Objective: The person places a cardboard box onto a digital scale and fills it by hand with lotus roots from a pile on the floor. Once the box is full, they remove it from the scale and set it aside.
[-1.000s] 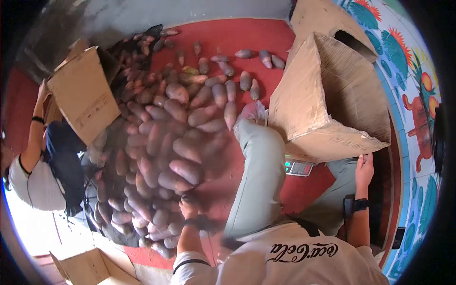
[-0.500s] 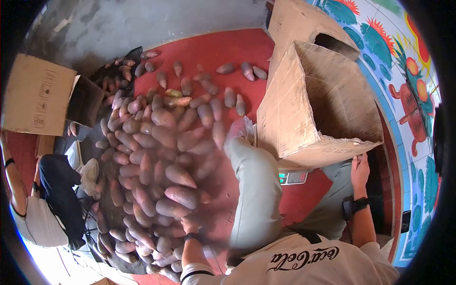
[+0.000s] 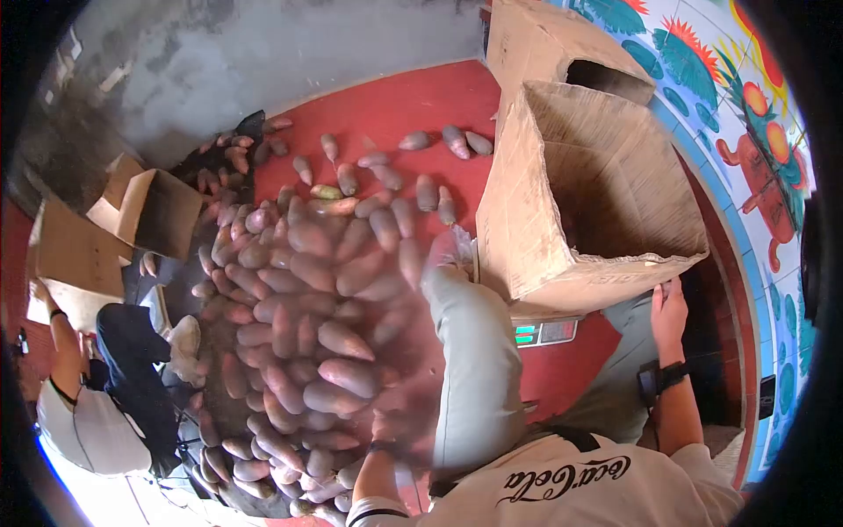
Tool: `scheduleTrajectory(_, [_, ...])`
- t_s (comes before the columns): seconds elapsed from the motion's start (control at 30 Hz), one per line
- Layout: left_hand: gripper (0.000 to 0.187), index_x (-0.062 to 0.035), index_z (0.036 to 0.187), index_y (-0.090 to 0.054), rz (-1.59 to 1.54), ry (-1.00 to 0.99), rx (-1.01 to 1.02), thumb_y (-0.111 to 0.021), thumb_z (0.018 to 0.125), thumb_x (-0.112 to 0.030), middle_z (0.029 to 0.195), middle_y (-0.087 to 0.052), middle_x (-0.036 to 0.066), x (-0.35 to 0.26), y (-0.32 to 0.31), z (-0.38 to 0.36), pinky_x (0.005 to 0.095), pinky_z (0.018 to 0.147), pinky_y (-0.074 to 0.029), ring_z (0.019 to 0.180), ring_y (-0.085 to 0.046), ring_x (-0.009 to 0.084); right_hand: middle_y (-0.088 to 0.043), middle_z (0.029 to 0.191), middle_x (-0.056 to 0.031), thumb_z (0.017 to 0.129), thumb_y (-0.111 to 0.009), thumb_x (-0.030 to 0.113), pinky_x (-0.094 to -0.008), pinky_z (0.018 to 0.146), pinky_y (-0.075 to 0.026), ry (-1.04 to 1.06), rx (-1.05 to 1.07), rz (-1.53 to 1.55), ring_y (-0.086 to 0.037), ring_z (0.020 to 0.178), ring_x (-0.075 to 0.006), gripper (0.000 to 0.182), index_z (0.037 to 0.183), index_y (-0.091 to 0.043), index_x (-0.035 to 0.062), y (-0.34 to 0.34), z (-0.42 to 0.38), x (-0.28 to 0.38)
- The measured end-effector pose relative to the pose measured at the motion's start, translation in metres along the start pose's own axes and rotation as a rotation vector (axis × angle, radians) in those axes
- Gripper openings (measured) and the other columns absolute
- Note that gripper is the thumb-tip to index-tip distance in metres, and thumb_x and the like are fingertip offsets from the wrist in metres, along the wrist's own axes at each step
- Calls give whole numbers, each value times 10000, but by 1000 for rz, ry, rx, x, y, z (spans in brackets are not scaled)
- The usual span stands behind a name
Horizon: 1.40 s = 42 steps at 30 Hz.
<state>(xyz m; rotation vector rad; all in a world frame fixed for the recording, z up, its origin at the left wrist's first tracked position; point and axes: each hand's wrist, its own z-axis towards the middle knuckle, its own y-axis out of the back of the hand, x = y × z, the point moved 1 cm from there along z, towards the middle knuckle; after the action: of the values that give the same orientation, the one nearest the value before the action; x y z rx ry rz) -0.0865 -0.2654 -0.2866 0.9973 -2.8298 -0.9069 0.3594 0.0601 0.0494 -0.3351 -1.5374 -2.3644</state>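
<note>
A large open cardboard box (image 3: 536, 211) stands on a scale (image 3: 546, 332) with a lit green display, right of centre. My right hand (image 3: 670, 307) is closed, touching the box's near right edge; whether its fingers hold anything is hidden. My left hand (image 3: 383, 426) is low beside the lower right edge of a big pile of reddish-brown tubers (image 3: 303, 325). Haze blurs it, so its fingers cannot be made out. Inside the box it is shadowed, with brown stuff low down that I cannot make out.
At the left a co-worker (image 3: 92, 430) reaches to a cardboard box (image 3: 75, 255); another open box (image 3: 158, 211) stands beyond. A further carton (image 3: 562, 39) is behind the large box. Loose tubers (image 3: 456, 140) lie on the red floor (image 3: 395, 97). A painted tile wall (image 3: 746, 193) borders the right.
The co-worker's box has moved down and left, uncovering another box behind it. My left hand has shifted slightly right and down, away from the tubers. My right hand stays at the large box's edge.
</note>
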Motion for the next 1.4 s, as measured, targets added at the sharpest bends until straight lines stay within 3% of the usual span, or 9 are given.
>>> scheduleTrajectory(0.13, [362,-191,1182,-587,595,-357,-51,-412,961,-418,1164,-620,15,-23,40,-20,463,975,-399,1109,-548,235,-659,967,-198,921,-530,96,-401,765,-509,17,-8,38,-654,871,-345,344,1248,-478,3,-1,0,-2])
scheduleTrajectory(0.2, [342,-168,1176,-582,-269,-191,-254,-507,924,-387,1160,-614,66,-42,86,-73,465,972,-408,1111,-552,260,-661,961,-193,916,-534,93,-407,754,-511,7,-3,49,-656,859,-341,329,1228,-481,3,2,-1,-1])
scheduleTrajectory(0.27, [386,-111,1176,-563,-748,-125,-488,-600,866,-338,1143,-609,113,-55,121,-92,448,952,-423,1089,-559,277,-664,951,-191,914,-539,102,-416,751,-511,-19,12,60,-656,852,-341,336,1229,-479,3,7,-1,8])
scheduleTrajectory(0.4, [627,74,1193,-496,-933,-248,-1041,-787,712,-204,1081,-602,195,-67,160,-82,379,877,-461,998,-579,298,-666,938,-188,910,-549,126,-433,742,-509,-8,13,17,-653,842,-342,336,1216,-490,0,7,-1,0])
scheduleTrajectory(0.57, [654,11,1293,-431,-1232,-459,-1203,-754,766,-204,1169,-518,154,-161,261,-194,353,916,-433,1036,-522,246,-665,931,-191,905,-559,155,-440,738,-509,-18,40,23,-650,835,-346,331,1191,-505,-3,12,-1,2])
scheduleTrajectory(0.8, [664,0,1303,-404,-1082,-991,-1340,-744,746,-125,1248,-488,161,-275,314,-267,392,980,-412,1141,-498,259,-669,935,-186,897,-578,191,-448,750,-506,1,20,-44,-646,862,-354,386,1233,-508,15,4,0,-18])
scheduleTrajectory(0.9, [675,14,1273,-430,-722,-1055,-1574,-773,709,-123,1213,-490,166,-305,319,-272,414,1000,-377,1147,-481,294,-671,931,-183,898,-578,203,-457,751,-504,-23,34,-41,-644,863,-356,397,1242,-507,18,11,-2,-10])
scheduleTrajectory(1.1, [744,20,1259,-439,-644,-1273,-1661,-839,655,-150,1186,-488,178,-346,328,-277,437,983,-384,1125,-479,341,-669,927,-184,901,-575,203,-460,745,-499,13,50,-47,-644,847,-352,361,1213,-525,26,11,0,-19])
scheduleTrajectory(1.4, [678,-22,1253,-454,-257,-1128,-1387,-789,704,-236,1129,-530,196,-392,320,-250,454,839,-475,978,-568,396,-663,884,-175,909,-569,196,-448,728,-492,24,48,-23,-640,802,-346,329,1186,-535,20,10,1,-21])
